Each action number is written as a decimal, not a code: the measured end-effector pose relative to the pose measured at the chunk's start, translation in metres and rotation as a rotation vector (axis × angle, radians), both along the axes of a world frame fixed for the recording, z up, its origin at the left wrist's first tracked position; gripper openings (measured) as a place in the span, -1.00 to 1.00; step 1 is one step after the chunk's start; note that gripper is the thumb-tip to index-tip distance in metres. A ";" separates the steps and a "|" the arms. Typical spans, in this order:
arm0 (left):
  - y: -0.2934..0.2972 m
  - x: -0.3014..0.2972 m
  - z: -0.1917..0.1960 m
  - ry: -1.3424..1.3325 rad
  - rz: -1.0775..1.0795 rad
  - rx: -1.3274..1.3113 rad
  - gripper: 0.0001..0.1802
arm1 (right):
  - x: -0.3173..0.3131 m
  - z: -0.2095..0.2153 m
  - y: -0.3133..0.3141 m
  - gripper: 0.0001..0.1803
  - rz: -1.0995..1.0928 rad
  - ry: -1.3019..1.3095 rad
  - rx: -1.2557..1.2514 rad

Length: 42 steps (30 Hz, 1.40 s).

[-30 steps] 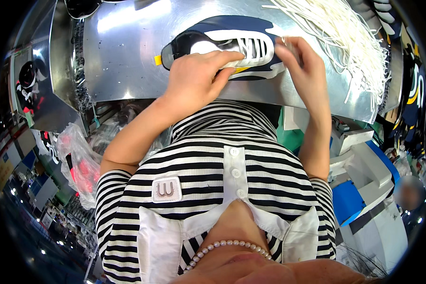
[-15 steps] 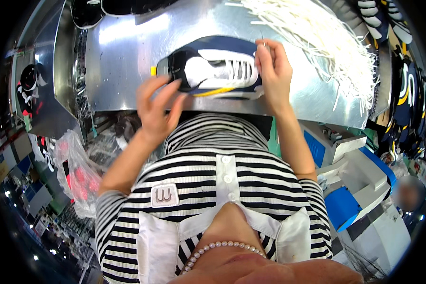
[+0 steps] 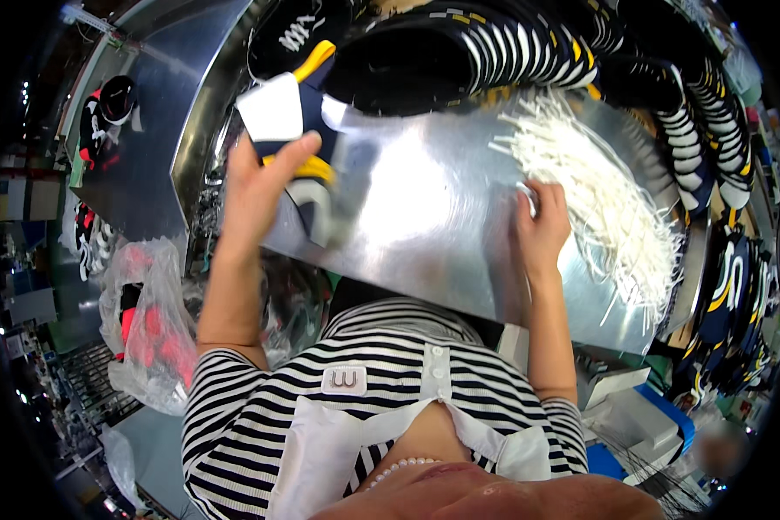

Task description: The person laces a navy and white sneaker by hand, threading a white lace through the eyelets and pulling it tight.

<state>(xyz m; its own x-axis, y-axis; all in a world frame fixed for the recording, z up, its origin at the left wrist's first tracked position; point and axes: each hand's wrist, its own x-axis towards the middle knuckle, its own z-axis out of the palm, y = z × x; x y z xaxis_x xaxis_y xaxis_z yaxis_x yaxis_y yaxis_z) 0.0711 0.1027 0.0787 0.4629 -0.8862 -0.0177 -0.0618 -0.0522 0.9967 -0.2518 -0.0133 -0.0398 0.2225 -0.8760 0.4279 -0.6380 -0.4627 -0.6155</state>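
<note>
My left hand (image 3: 258, 185) grips a navy, white and yellow shoe upper (image 3: 296, 130) at the far left of the shiny metal table (image 3: 425, 217), lifted toward a pile of dark shoe uppers (image 3: 459, 52). My right hand (image 3: 542, 225) rests on the table beside a heap of white laces (image 3: 607, 191), fingertips pinching a white lace at the heap's edge.
More dark uppers with white and yellow stripes (image 3: 719, 217) line the table's right edge. A clear plastic bag with red items (image 3: 147, 329) hangs at the left. White and blue boxes (image 3: 641, 416) sit at the lower right. Another metal surface (image 3: 139, 139) lies at the left.
The shoe upper, held flat in front of me by both hands, has been carried up and left by my left hand. My right hand let go and moved right to the laces.
</note>
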 end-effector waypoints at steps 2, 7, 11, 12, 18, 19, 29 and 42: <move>-0.041 0.041 0.003 -0.666 0.059 0.126 -0.64 | -0.022 -0.004 -0.009 -0.79 -0.094 0.160 -0.031; -0.179 0.191 -0.114 -1.277 0.096 0.121 -0.28 | -0.020 -0.025 -0.025 -0.85 -0.041 0.313 0.012; -0.234 0.182 -0.136 -1.249 0.060 0.302 -0.08 | -0.025 -0.007 -0.016 -0.88 -0.065 0.139 0.100; -0.224 0.182 -0.137 -0.959 -0.014 0.188 -0.18 | -0.025 -0.001 -0.015 -0.88 -0.053 0.119 0.079; -0.103 0.095 -0.115 -0.333 0.056 -0.153 -0.58 | 0.008 0.008 -0.004 -0.89 0.052 -0.231 0.434; -0.094 0.084 -0.119 -0.528 0.052 -0.156 -0.58 | 0.028 0.026 0.000 -0.87 0.077 -0.316 0.472; -0.068 0.031 -0.041 -0.540 0.421 -0.577 -0.83 | 0.006 0.137 0.072 -0.91 0.860 -1.136 1.092; 0.006 -0.134 -0.060 -0.811 -0.292 -0.317 -0.75 | -0.045 0.100 0.101 -0.93 1.167 -1.369 1.067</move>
<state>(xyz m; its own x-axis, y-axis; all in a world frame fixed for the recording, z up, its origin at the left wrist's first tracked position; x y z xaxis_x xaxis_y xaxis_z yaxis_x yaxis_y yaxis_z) -0.0627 0.1090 0.0184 -0.0159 -0.8778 0.4787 -0.7158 0.3442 0.6075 -0.2972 0.0874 0.0603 0.7776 -0.5531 0.2989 0.6110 0.5527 -0.5668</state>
